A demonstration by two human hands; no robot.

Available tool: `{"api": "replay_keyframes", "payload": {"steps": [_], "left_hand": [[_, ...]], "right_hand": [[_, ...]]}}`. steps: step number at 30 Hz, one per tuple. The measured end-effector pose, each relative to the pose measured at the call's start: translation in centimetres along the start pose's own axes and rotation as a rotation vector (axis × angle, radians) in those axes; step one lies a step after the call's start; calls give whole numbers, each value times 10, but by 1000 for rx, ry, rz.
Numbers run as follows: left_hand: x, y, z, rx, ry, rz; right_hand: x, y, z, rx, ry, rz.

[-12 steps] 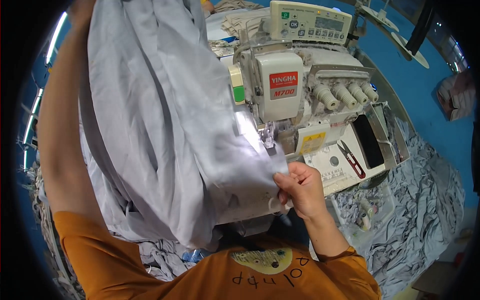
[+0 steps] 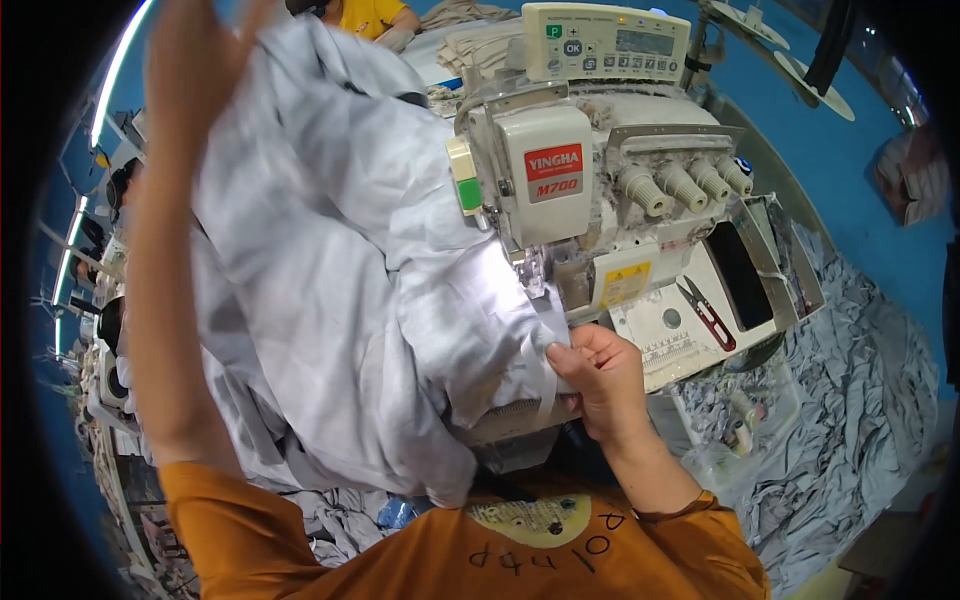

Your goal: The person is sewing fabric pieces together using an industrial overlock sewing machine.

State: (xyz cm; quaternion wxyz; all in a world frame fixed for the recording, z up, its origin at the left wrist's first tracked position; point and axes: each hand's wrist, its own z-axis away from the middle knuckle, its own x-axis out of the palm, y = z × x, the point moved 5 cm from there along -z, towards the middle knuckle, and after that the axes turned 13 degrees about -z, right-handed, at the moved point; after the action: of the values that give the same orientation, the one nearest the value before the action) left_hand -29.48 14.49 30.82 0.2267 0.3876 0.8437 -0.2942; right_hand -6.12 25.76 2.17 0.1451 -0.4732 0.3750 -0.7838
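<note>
Light grey cloth (image 2: 300,260) is heaped across the left side of an overlock sewing machine (image 2: 548,150). Its edge lies under the lit presser foot (image 2: 530,272). Near the front of the machine bed, my right hand (image 2: 605,375) pinches this edge between thumb and fingers. A narrow white strip (image 2: 547,365) runs from the foot down past my fingertips. High at the upper left, my left hand (image 2: 200,65) is raised above the cloth and blurred. Its thumb stands apart, with no cloth visible between thumb and fingers; the other fingertips are cut off by the top edge.
Red-handled thread snips (image 2: 706,315) and a black pad (image 2: 737,277) lie on the machine's right ledge. A control panel (image 2: 605,45) tops the machine. A clear bin (image 2: 735,415) and piled grey cloth (image 2: 850,400) lie at the right. Another person (image 2: 370,18) sits beyond.
The cloth that hung stretched up from my left hand has dropped into a loose heap. My left hand has come away from it. The right hand keeps its pinch.
</note>
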Motion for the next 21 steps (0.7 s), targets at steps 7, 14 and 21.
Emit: {"api": "replay_keyframes", "payload": {"steps": [7,14,21], "left_hand": [[32,208,177,462,-314,309],[32,189,176,509,-59,300],[35,176,185,490,-84,434]], "right_hand": [[-1,3,6,-100,-60,-30],[-2,-5,14,-330,-85,16],[0,-8,17,-569,-130,68]]}}
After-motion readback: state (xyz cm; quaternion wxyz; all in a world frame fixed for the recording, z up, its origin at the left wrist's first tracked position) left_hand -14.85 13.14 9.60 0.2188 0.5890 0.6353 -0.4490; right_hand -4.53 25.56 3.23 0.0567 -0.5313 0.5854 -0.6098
